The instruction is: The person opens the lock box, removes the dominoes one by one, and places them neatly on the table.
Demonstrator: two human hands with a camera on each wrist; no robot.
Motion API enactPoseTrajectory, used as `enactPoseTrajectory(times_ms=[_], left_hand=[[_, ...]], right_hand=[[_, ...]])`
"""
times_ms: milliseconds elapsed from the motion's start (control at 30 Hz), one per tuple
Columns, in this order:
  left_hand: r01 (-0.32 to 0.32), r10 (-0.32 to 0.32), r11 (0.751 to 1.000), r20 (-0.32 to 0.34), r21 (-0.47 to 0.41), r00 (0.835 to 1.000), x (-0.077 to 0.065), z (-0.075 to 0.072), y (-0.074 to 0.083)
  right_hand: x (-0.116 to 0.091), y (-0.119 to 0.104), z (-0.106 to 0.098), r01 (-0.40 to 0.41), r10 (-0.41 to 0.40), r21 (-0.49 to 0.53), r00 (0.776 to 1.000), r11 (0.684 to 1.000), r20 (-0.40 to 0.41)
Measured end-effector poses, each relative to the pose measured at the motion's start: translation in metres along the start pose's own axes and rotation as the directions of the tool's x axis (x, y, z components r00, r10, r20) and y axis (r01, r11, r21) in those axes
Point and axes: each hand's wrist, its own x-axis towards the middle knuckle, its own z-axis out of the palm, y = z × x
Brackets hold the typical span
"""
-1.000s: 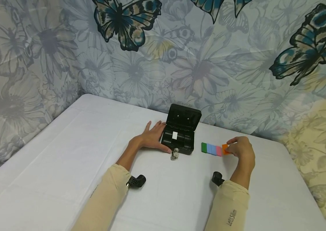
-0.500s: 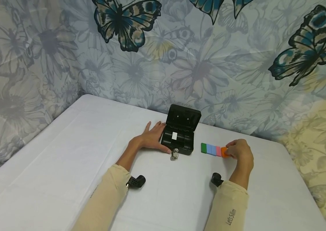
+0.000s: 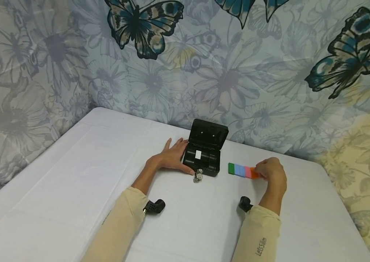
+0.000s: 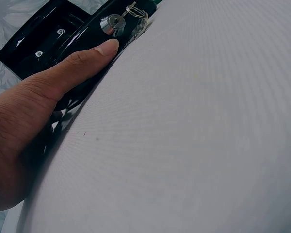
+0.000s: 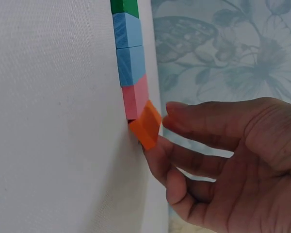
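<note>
A small black cash box [image 3: 212, 168] stands with its lid raised near the back of the table. My left hand [image 3: 173, 156] rests against its left side, fingers spread and straight. In the left wrist view the thumb [image 4: 82, 68] lies along the front, just below the lock [image 4: 113, 24], where keys [image 4: 137, 14] hang on a ring. Right of the box runs a row of flat blocks: green [image 3: 231, 168], two blue [image 3: 239, 170] and pink [image 3: 248, 172]. My right hand [image 3: 274, 174] pinches an orange block [image 5: 146, 125] at the pink end, turned slightly askew to the row.
A white cloth covers the table [image 3: 185, 225]. Behind it hangs a floral butterfly backdrop [image 3: 237, 72], close to the raised lid. Black wrist cameras stick out from the left sleeve [image 3: 119, 222] and the right sleeve [image 3: 258, 233]. A small white label [image 3: 198, 154] shows inside the box.
My right hand has brought the orange block a little left, closing the gap to the pink block. The left hand and the box have stayed in place.
</note>
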Motion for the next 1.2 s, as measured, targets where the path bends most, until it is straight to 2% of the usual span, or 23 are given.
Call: enactPoseTrajectory(times_ms=[433, 767, 967, 1200], left_hand=[[0.003, -0.002, 1.000, -0.010, 0.022, 1.000, 0.003, 0.005, -0.005], [0.018, -0.018, 1.000, 0.020, 0.021, 1.000, -0.002, 0.000, 0.002], [0.015, -0.015, 1.000, 0.011, 0.015, 1.000, -0.002, -0.001, 0.003], [0.021, -0.021, 1.000, 0.014, 0.018, 1.000, 0.001, 0.002, -0.002]], right_hand=[[-0.002, 0.000, -0.002, 0.002, -0.003, 0.038, 1.000, 0.999, 0.022], [-0.002, -0.002, -0.002, 0.009, -0.009, 0.004, 1.000, 1.000, 0.018], [-0.004, -0.011, 0.000, 0.039, -0.039, -0.017, 0.999, 0.999, -0.001], [-0.005, -0.025, 0.005, 0.095, -0.094, 0.042, 0.995, 0.995, -0.025]])
